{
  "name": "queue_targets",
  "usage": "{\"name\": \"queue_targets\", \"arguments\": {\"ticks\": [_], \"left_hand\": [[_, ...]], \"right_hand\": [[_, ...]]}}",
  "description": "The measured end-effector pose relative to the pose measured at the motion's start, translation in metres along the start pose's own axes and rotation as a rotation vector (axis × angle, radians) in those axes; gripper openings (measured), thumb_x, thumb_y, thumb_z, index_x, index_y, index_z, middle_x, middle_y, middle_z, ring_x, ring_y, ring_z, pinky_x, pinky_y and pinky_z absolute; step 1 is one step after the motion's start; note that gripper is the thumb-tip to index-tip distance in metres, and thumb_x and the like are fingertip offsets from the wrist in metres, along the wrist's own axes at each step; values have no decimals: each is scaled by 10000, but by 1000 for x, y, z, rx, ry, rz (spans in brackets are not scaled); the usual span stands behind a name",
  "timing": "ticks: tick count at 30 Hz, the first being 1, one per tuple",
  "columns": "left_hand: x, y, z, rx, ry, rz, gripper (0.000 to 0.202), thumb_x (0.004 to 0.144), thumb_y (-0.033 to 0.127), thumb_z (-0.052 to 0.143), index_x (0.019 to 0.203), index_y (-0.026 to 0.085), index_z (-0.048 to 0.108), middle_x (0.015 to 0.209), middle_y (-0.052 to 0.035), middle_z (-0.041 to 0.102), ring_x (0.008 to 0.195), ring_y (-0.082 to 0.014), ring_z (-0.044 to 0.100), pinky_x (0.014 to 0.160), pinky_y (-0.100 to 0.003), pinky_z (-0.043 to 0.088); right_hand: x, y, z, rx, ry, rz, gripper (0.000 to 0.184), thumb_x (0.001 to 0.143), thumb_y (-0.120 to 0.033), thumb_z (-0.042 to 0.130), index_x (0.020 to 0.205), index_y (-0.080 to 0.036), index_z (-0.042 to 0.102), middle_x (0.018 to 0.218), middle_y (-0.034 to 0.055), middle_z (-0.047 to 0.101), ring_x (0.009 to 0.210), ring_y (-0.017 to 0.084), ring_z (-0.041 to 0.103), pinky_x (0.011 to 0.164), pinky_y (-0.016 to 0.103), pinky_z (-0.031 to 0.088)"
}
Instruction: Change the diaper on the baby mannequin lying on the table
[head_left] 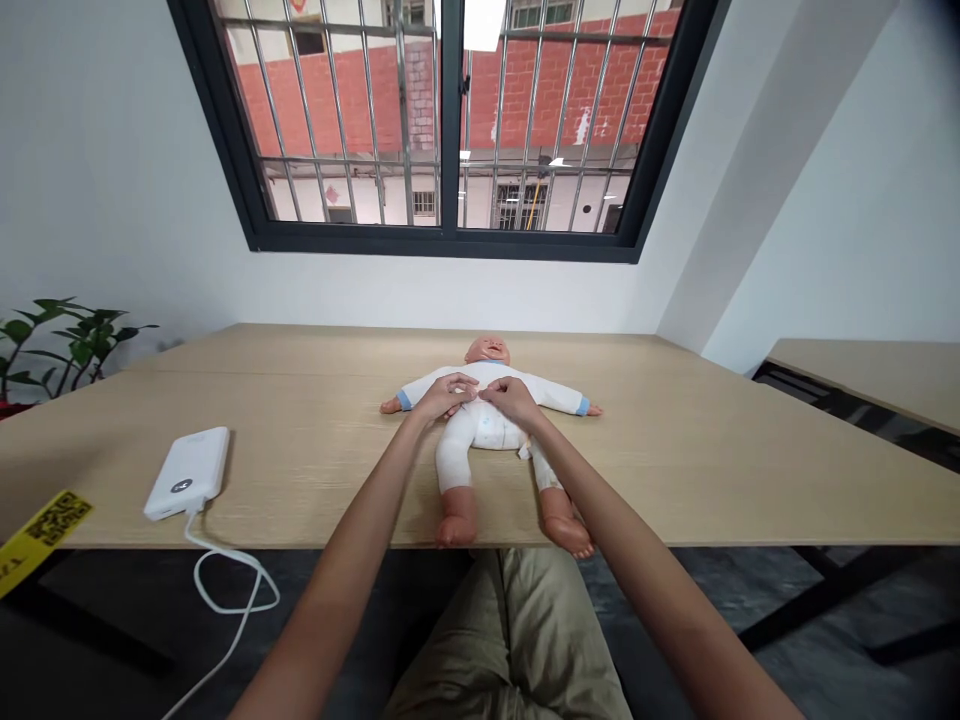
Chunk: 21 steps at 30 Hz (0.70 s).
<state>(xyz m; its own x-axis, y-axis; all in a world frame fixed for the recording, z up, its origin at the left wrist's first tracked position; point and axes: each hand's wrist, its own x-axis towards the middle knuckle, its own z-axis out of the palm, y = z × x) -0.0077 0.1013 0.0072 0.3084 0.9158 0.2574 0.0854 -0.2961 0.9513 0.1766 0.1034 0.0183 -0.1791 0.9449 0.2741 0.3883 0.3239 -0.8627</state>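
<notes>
A baby doll (pixel 488 350) lies on its back on the table, head away from me, arms spread wide and feet at the front edge. It wears a white shirt (pixel 559 393) with blue cuffs and a white diaper (pixel 496 432). Over the doll's belly, my left hand (pixel 448 394) has its fingers bent together at the shirt's middle. Close beside it, my right hand (pixel 511 398) pinches at the same spot. Whatever small piece of fabric or fastening lies between the fingertips is too small to make out clearly.
The wooden table (pixel 720 450) stretches to the wall below a barred window (pixel 448 130). On the left are a white power bank (pixel 191 470) with a white cable (pixel 251 570) hanging off the edge, a yellow label (pixel 45 535) and a potted plant (pixel 82 340).
</notes>
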Motion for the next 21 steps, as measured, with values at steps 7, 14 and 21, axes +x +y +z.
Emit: {"name": "queue_targets", "arguments": {"ticks": [7, 14, 21], "left_hand": [[0, 2, 12, 174, 104, 144, 163, 665, 224, 727, 806, 146, 704, 915, -76, 716, 847, -180, 649, 799, -296, 492], [-4, 9, 14, 311, 121, 246, 101, 718, 153, 685, 809, 171, 724, 922, -60, 728, 936, -202, 655, 909, -327, 482], [-6, 6, 17, 539, 197, 308, 109, 797, 247, 693, 867, 192, 756, 914, -53, 666, 920, -199, 631, 860, -313, 485]], "right_hand": [[5, 9, 2, 36, 82, -4, 300, 543, -355, 734, 723, -172, 578, 708, 14, 599, 659, 148, 531, 604, 258, 405], [10, 20, -5, 97, 231, -121, 259, 649, -331, 608, 860, -186, 565, 863, 49, 617, 776, 178, 570, 755, 322, 487], [4, 56, -48, 151, 633, -135, 284, 694, -412, 513, 855, -184, 562, 930, 105, 632, 844, 217, 586, 851, 372, 478]]}}
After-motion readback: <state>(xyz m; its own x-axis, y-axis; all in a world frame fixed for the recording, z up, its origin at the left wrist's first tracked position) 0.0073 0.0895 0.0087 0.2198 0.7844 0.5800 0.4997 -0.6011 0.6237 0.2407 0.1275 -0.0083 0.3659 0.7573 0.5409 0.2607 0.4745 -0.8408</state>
